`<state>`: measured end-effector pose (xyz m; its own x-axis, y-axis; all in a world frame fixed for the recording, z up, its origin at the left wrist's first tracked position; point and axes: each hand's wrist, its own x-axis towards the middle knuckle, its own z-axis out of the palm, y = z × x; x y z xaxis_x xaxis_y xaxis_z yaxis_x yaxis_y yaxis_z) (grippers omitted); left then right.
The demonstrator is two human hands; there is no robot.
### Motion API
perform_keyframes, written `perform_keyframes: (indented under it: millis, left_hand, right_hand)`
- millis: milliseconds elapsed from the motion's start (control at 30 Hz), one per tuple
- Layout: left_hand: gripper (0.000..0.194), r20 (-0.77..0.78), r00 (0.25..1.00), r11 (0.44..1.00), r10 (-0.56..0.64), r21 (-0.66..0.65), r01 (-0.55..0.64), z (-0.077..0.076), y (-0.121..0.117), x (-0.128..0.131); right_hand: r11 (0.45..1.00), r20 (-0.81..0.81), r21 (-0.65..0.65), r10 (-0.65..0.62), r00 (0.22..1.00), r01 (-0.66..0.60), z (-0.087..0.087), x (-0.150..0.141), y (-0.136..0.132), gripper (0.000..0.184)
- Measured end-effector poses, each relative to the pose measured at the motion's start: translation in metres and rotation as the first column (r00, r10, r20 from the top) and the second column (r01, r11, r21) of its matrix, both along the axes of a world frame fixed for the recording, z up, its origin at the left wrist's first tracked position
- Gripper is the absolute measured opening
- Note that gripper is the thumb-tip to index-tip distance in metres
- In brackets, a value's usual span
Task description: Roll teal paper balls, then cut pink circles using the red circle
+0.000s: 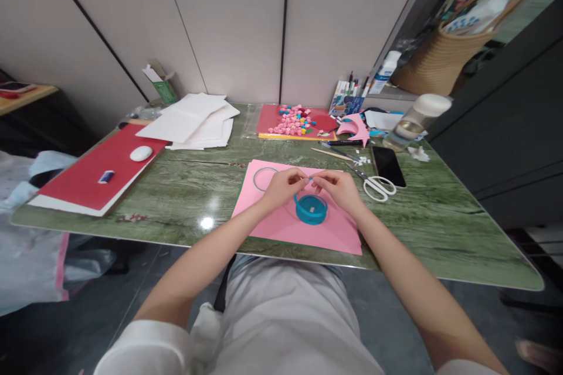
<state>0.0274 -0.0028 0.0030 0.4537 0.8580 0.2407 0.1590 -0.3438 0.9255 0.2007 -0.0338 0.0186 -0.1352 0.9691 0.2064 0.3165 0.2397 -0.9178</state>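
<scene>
My left hand [285,186] and my right hand [338,188] meet over a pink sheet [272,222], fingertips pinched together. Between them is a small bit of blue strip [311,179], mostly covered by the fingers. A blue coiled strip [310,218] sits on the sheet just below my hands, with a small pale square inside it. One blue end rises from the coil towards my left fingers. Beside my left hand, a thin ring [265,179] lies on the sheet, partly covered by the hand.
White-handled scissors [379,187] and a phone [387,167] lie to the right, near a clear bottle [416,123]. Behind are small pink rolled pieces [292,122] on red paper and a pen box [347,96]. White sheets [189,117] and a red board [97,173] are left.
</scene>
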Motion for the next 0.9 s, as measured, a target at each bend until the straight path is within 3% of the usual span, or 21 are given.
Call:
perform_keyframes:
  millis: [900]
  left_hand:
    - [0.022, 0.001, 1.0, 1.0, 0.001, -0.006, -0.001, 0.0, -0.0004, 0.0002]
  right_hand:
    - [0.999, 0.021, 0.017, -0.034, 0.999, 0.034, 0.0021, -0.0015, -0.0031, 0.02]
